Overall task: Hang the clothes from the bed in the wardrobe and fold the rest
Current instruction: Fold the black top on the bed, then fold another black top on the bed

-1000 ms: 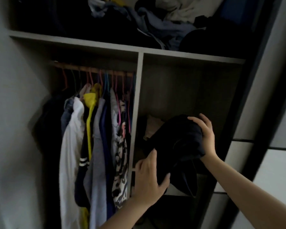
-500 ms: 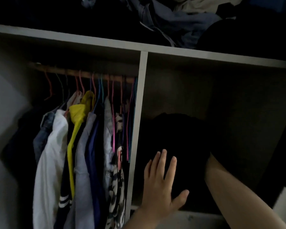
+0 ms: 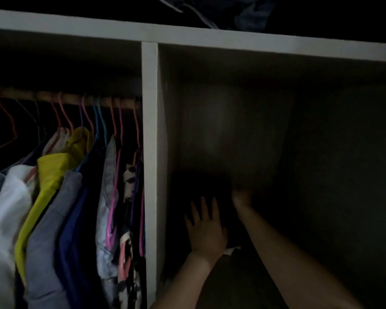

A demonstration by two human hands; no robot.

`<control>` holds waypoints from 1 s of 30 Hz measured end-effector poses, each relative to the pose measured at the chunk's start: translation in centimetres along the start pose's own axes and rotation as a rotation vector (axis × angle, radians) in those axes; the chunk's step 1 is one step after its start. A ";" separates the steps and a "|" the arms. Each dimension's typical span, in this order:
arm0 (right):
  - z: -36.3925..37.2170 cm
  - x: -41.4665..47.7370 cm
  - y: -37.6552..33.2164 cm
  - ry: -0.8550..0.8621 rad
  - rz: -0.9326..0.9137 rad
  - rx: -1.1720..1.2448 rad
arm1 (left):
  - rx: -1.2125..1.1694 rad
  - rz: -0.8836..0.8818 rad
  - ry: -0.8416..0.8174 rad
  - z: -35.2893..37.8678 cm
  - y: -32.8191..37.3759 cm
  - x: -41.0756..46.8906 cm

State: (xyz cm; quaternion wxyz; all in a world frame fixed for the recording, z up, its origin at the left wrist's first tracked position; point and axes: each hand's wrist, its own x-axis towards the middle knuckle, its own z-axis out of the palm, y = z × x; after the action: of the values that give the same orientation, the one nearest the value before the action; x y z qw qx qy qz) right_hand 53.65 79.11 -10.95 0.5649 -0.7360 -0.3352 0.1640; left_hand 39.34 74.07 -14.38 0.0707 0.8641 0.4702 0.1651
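A folded black garment (image 3: 210,186) lies deep in the dark right compartment of the wardrobe (image 3: 149,152). My left hand (image 3: 204,228) presses flat against its front with straight, spread fingers. My right hand (image 3: 241,196) reaches further in beside the garment; its fingers are lost in the shadow, so I cannot make out how they lie. Both forearms stretch into the compartment from the lower edge.
Left of the white divider, several shirts (image 3: 54,208) in white, yellow, grey and blue hang on coloured hangers from a wooden rail (image 3: 65,100). Above the top shelf board (image 3: 210,36) lies a heap of dark and blue clothes (image 3: 210,12).
The view has come closer to the wardrobe. Both hands have pushed the black garment from in front of the compartment deep into it; the right hand has slid further into the dark.
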 end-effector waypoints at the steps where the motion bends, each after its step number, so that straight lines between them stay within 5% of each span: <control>1: 0.2 -1.2 0.3 -0.092 -0.074 -0.062 | -0.019 0.002 -0.017 0.3 0.2 -0.2; 4: 0.1 -3.2 1.6 -0.312 -0.223 -0.503 | -0.026 -0.008 -0.115 1.0 -0.1 -1.3; 6: -0.5 -3.9 2.4 -0.289 -0.236 -0.701 | 0.014 0.002 -0.188 1.1 -0.6 -2.2; 24: -9.8 -26.7 3.5 -0.184 -0.511 -1.212 | 0.087 0.239 -0.218 2.4 -3.5 -18.8; 30: -13.8 -34.1 5.3 -0.024 -0.716 -1.270 | 0.036 0.218 -0.171 2.5 -5.1 -23.2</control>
State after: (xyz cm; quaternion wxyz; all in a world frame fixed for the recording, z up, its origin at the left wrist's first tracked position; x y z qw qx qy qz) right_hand 39.29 45.26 -16.35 0.0442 -0.7650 -0.5923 -0.2490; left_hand 24.56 57.57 -23.24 0.0766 0.9222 0.3685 0.0889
